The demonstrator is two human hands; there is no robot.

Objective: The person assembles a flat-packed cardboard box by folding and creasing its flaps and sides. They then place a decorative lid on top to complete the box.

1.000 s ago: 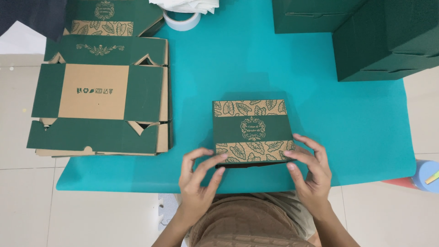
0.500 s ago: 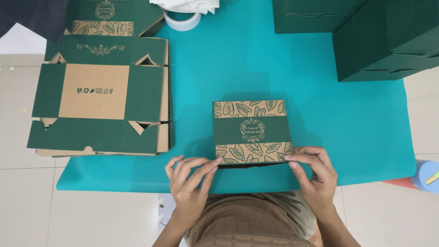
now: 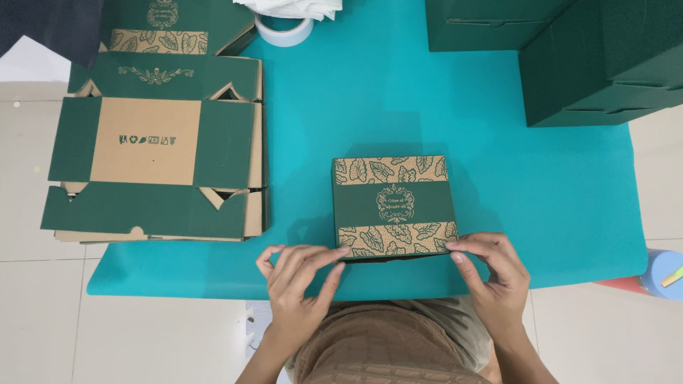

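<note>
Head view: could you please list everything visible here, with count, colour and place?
Folded box: one, dark green with tan leaf bands, mat centre, near edge.
Flat box blanks: a stack, green and tan, left.
Mat: one, teal, over the floor.
Tape roll: one, white, top centre.
Large boxes: at least two, dark green, top right.
Round object: one, light blue, right edge.
Left hand: fingertips at the box's near left corner.
Right hand: fingertips at its near right corner.
</note>
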